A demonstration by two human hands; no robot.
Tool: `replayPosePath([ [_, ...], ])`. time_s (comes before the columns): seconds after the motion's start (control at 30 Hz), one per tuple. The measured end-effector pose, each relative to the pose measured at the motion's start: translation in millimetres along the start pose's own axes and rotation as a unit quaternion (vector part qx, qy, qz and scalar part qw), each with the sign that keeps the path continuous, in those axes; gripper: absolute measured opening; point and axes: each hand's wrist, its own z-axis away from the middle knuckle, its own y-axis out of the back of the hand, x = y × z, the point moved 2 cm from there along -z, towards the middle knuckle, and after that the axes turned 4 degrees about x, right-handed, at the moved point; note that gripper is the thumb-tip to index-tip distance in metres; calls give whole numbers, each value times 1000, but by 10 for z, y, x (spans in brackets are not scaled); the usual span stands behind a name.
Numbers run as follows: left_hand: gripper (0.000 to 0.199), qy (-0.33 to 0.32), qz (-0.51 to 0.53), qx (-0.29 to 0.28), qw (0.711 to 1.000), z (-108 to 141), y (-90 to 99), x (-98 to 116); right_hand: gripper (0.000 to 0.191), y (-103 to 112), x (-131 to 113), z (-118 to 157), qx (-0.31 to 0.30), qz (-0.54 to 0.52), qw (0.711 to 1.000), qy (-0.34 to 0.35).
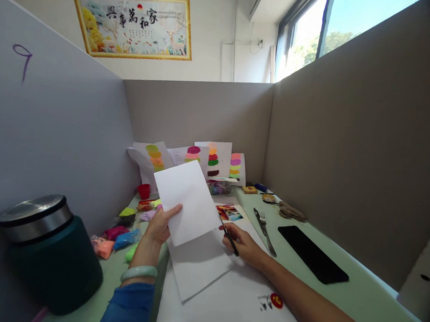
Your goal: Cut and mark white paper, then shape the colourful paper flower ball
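My left hand [160, 226] grips a blank white sheet of paper [188, 201] by its lower left edge, thumb on top, and holds it tilted above the table. In my right hand [244, 244] is a slim black pen-like tool [232, 241]; its thin tip points up toward the sheet's right edge. Whether the tip touches the paper, I cannot tell. Below lies another white sheet [202, 270], partly covered by the held one. Both rest over a large white board or pad [238, 305] with a red logo.
A dark green flask [53, 262] stands at the near left. Colourful clay packets [126, 238] lie behind it, near a red cup [143, 191]. Painted sheets [215, 161] lean at the back. A fork [267, 233], a knife [258, 218] and a black phone [313, 253] lie right.
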Motion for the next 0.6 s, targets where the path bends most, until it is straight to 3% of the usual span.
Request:
replayPosePath([
  [0.6,56,5,14,5,1000,-26,1,-29,29,-17,46,-22,42,35,998,16],
])
